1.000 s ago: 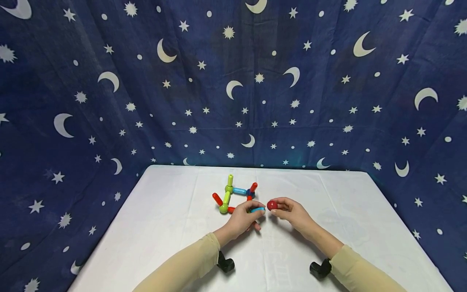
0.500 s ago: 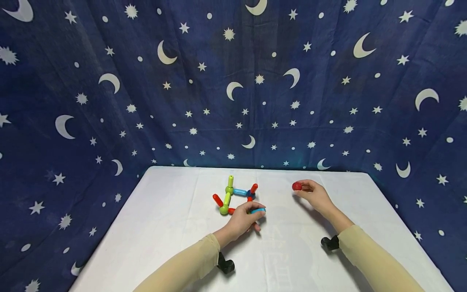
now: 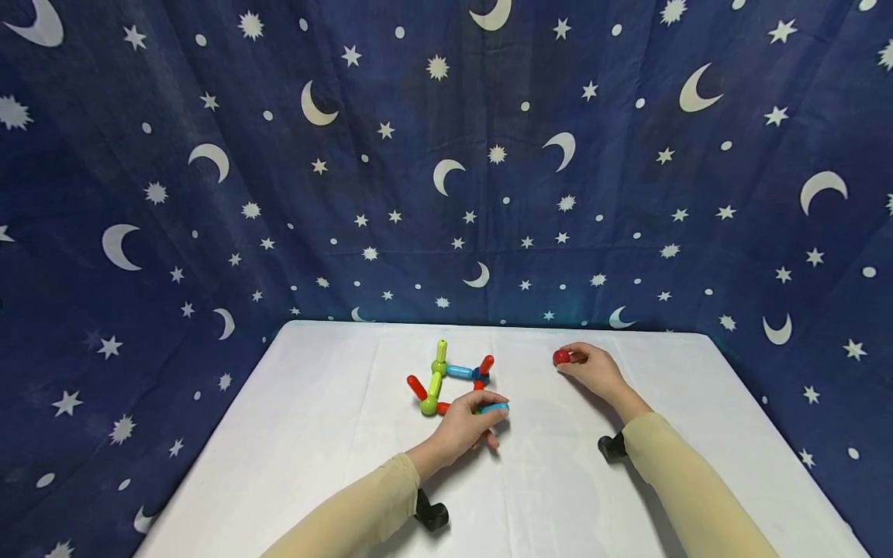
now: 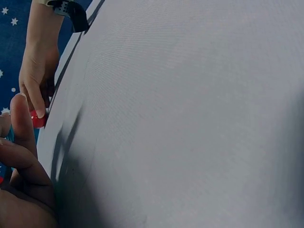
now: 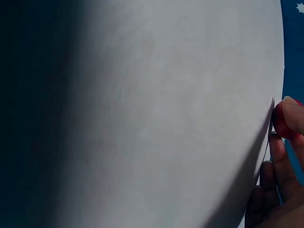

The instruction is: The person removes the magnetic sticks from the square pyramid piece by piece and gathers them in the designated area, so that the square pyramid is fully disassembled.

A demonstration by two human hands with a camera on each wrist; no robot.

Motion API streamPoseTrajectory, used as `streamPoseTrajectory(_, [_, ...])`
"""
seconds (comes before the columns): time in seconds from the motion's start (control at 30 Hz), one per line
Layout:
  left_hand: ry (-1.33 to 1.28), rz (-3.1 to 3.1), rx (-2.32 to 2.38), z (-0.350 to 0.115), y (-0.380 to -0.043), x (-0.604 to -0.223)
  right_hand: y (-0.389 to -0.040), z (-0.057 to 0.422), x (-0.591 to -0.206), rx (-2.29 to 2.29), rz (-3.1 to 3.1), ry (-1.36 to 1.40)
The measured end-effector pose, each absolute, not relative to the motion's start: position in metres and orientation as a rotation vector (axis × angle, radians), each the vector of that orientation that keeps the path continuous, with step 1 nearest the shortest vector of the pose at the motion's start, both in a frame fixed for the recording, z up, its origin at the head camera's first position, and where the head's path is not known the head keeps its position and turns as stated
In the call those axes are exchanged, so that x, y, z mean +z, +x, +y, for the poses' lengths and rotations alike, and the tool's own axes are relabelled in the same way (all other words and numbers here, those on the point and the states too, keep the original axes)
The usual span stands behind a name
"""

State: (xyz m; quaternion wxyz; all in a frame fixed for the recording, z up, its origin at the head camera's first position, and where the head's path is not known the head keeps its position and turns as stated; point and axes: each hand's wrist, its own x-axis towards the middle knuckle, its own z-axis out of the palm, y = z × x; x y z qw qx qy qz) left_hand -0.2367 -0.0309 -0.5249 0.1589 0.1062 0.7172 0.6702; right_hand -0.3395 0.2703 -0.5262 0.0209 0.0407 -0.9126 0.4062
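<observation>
Roughly mid-frame in the head view, a red rod (image 3: 416, 387) leans to the upper left from the near green ball (image 3: 429, 405). From that ball a green rod (image 3: 435, 384) runs up the frame, tilted slightly right, to the far green ball (image 3: 439, 367), where an upper green rod (image 3: 442, 350) points almost straight up the frame. Next, a blue rod (image 3: 459, 372) lies nearly crosswise and meets a dark blue ball (image 3: 480, 377); a second red rod (image 3: 487, 363) slants from it to the upper right.

Below these, the left hand (image 3: 456, 430) has thumb and fingers clamped on a light blue rod (image 3: 494, 407). Its long axis is close to level, the visible end pointing right and a little up; the hand hides the other end.

Right of centre, the right hand (image 3: 593, 372) pinches a red ball (image 3: 560, 356) at its fingertips, toward the far side of the white table (image 3: 544, 480).
</observation>
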Motion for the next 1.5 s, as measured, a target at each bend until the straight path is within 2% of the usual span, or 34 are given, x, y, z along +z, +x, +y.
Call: streamPoseTrajectory(1.5, [0.264,2.071,1.901,-0.0307,-0.2354,-0.5220,-0.3394,0.2694,-0.5224,1.260,-2.877,0.105])
